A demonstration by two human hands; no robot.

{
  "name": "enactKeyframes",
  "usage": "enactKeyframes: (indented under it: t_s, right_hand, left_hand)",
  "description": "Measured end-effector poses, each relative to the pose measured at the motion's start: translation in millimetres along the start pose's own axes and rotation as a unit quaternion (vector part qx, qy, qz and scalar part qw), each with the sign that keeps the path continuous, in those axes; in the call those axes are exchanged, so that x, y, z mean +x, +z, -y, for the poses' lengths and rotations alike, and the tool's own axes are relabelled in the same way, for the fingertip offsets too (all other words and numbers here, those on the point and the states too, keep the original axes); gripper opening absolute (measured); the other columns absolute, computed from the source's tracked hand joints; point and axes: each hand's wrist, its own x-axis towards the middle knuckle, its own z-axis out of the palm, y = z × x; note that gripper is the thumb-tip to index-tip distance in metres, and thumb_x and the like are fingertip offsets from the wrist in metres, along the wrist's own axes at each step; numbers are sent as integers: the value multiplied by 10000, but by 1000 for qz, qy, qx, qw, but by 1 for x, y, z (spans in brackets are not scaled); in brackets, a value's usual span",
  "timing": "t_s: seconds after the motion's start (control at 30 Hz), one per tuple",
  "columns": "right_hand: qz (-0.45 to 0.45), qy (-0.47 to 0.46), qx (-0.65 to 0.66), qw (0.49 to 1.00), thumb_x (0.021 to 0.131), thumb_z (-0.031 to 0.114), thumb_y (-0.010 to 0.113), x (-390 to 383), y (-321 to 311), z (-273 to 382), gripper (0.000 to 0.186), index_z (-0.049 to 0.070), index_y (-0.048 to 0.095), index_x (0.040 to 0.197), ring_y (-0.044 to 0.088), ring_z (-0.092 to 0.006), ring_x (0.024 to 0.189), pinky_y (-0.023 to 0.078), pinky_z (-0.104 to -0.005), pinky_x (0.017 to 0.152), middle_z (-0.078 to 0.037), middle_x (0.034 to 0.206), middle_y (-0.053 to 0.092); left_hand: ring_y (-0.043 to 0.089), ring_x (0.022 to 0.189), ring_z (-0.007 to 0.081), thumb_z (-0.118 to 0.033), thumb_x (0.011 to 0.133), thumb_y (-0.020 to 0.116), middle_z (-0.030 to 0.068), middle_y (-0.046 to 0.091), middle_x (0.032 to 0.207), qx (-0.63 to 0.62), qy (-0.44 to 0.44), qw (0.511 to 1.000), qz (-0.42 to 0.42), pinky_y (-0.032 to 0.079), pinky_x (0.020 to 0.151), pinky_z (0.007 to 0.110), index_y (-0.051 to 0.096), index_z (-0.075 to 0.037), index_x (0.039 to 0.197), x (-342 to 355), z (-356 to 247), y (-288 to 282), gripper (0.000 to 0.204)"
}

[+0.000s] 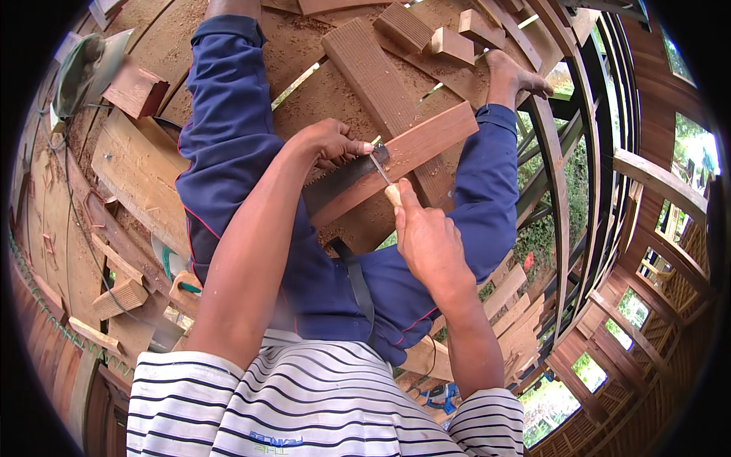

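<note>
My right hand is closed round the pale wooden handle of a slim metal file. The thumb and fingers of my left hand pinch together at the file's far tip. Beneath the file lies a dark saw blade, its toothed edge towards my left forearm. The blade rests along a reddish-brown plank that slants between my legs. The saw's near end is hidden by my left forearm and thigh.
A wide, sawdust-strewn board lies beyond the plank, near several wood blocks. Another saw handle is by my left thigh. A blue power tool sits behind my right side. Dark metal railings stand to the right.
</note>
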Motion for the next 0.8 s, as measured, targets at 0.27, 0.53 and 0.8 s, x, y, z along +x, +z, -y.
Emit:
enactKeyframes:
  t_s: [0.27,0.53,0.8]
  right_hand:
    - [-90,-28,-2,996,1038,242,556,59,23,17,410,50,568,1400,742,-456,855,598,-559,741,-302,871,724]
    - [-175,-45,254,950,1052,226,526,25,-20,0,477,-39,511,1448,684,-515,969,545,-549,865,-310,1046,705]
    - [-176,-94,291,936,1021,124,573,-23,55,-31,521,-20,469,1511,657,-480,1016,518,-505,903,-315,1106,668]
  left_hand:
    - [622,681,105,-457,926,797,-26,649,781,44,4,992,-119,436,530,259,661,-88,955,10,-12,-22,394]
    - [630,611,178,-392,904,807,83,696,788,-27,96,977,-188,485,518,352,681,-13,894,-20,11,-18,400]
    - [739,921,374,-350,629,987,215,756,906,256,104,937,-211,571,806,446,744,3,917,-57,22,20,517]
